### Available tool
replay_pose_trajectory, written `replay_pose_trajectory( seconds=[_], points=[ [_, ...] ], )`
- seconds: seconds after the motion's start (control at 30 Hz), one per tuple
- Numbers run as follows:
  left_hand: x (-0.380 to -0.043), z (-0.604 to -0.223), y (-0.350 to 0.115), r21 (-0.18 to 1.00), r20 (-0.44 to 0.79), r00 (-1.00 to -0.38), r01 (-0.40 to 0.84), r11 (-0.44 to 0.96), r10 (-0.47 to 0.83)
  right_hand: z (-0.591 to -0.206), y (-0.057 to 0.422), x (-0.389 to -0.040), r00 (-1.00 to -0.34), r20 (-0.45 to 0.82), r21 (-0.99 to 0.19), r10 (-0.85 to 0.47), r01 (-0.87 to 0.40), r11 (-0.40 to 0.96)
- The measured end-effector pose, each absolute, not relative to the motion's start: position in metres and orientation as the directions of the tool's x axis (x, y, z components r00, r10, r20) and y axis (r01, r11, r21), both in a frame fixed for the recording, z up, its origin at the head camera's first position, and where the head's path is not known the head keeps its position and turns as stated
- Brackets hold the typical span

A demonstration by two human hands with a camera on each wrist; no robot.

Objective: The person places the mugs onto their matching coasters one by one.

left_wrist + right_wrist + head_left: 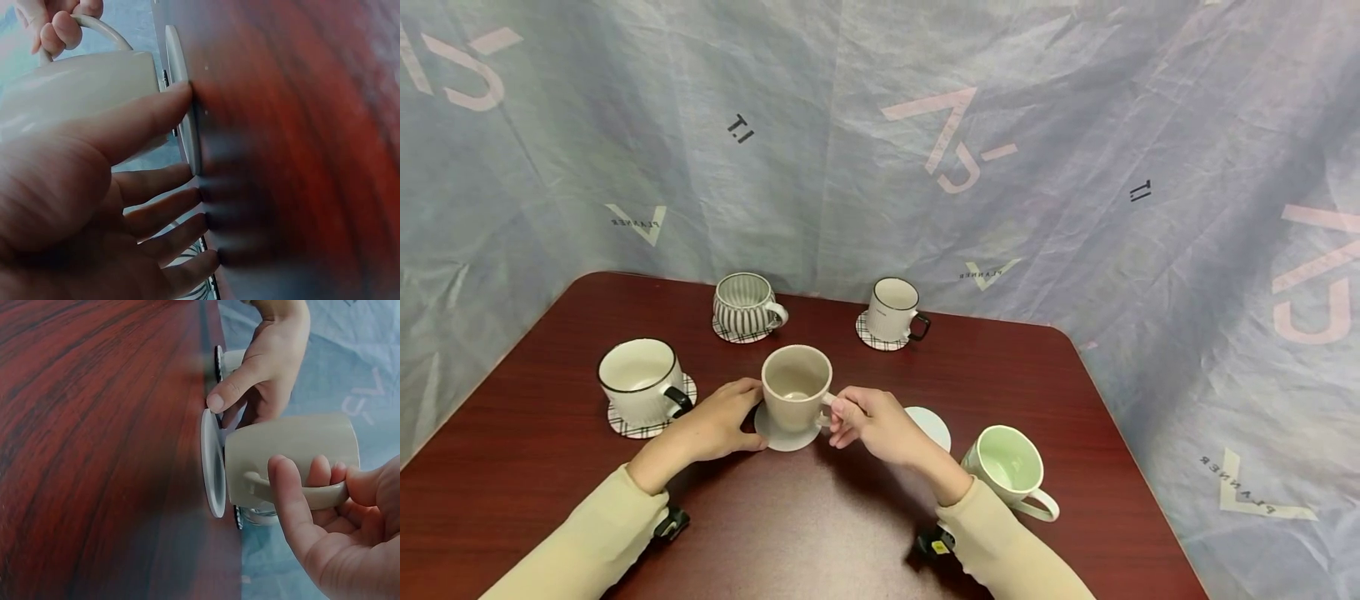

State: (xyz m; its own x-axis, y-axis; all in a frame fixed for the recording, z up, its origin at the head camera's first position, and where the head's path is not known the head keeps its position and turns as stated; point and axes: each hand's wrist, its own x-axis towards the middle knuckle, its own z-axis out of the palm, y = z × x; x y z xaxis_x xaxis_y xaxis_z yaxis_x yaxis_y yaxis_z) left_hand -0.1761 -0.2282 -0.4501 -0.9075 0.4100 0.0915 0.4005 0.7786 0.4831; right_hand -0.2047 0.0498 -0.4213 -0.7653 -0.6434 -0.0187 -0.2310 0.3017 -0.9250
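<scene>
My right hand pinches the handle of a beige mug, thumb and fingers around it. The mug's base is close over a pale round coaster, slightly tilted against it in the right wrist view. On the left side, my left hand holds the coaster's edge between thumb and index finger. Its thumb lies on the rim, while the other fingertips reach down at the dark red table. Inside, the mug shows only its own beige bottom.
A white mug with black handle stands left on a checked coaster, a striped mug and another white mug at the back. Near my right forearm are a white coaster and a light green mug. Printed cloth hangs behind.
</scene>
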Motion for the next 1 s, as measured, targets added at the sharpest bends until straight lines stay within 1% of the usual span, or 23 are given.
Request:
replay_pose_trajectory(
  seconds=[0.5, 1.0],
  points=[
    [-0.1763, -0.4489, -0.2280, 0.499, 0.073, -0.920, 0.368, 0.785, 0.385, -0.4264, 0.0454, -0.2050, -0.751, -0.031, -0.925, -0.659, -0.228, 0.304],
    [-0.1766, -0.4498, -0.2281, 0.499, 0.070, -0.922, 0.364, 0.787, 0.382, -0.4239, 0.0456, -0.2061, -0.741, -0.053, -0.919, -0.669, -0.226, 0.323]
  ],
)
